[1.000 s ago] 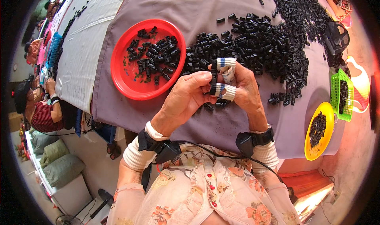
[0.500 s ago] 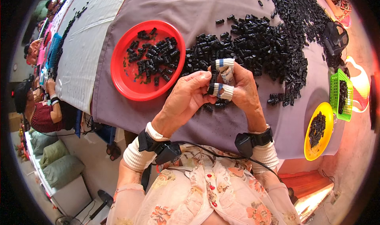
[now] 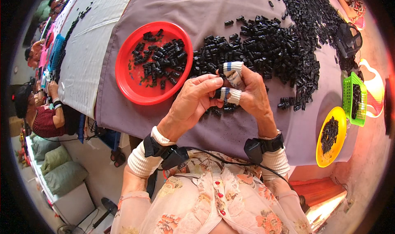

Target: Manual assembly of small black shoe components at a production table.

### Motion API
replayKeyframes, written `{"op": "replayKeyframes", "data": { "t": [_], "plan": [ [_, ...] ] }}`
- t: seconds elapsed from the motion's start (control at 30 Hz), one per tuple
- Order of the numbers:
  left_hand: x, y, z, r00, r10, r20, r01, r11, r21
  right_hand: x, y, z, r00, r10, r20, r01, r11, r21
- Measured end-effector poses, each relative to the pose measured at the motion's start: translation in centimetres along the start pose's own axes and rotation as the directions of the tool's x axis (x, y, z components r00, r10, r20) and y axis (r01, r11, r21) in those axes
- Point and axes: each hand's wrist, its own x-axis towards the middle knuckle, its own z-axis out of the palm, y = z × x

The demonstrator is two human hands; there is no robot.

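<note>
Toward the near edge of the table, left hand and right hand are meeting over black parts, grip impossible to tell; slackening fingers could be dropping any held part.

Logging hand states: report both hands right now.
Left hand: closed, thumb against fingers; anything held cannot be told.
Right hand: curled; cannot tell whether it grips anything.

my feed shows the tablecloth softly lit; glare whitens the lower right, reddish light tints the right rim, edges bow into black.
</note>
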Motion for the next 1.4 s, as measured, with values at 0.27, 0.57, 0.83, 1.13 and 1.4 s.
{"op": "replayKeyframes", "data": {
  "t": [0.27,0.57,0.83,1.13,1.4],
  "plan": [
    [0.0,0.1,-0.1,0.999,0.012,-0.037,-0.008,0.996,0.092,0.0,-0.3,-0.2,1.000,-0.014,0.005,0.014,0.997,-0.077],
    [-0.1,0.2,-0.7,1.000,-0.010,0.004,0.009,0.998,0.060,-0.1,-0.2,0.2,1.000,0.002,0.008,-0.002,0.999,-0.032],
    [0.5,-0.6,-1.3,0.996,-0.032,0.088,0.043,0.991,-0.123,0.0,0.9,0.0,1.000,0.019,0.022,-0.021,0.995,0.102],
    [0.4,-0.2,-0.6,0.999,0.006,0.034,0.001,0.975,-0.221,-0.2,-1.6,-0.9,0.981,0.192,-0.039,-0.189,0.979,0.080],
    [0.5,-0.6,-1.5,0.997,0.012,0.071,0.006,0.968,-0.250,0.0,-1.3,-1.0,0.972,0.212,0.104,-0.208,0.977,-0.049]
  ]
}}
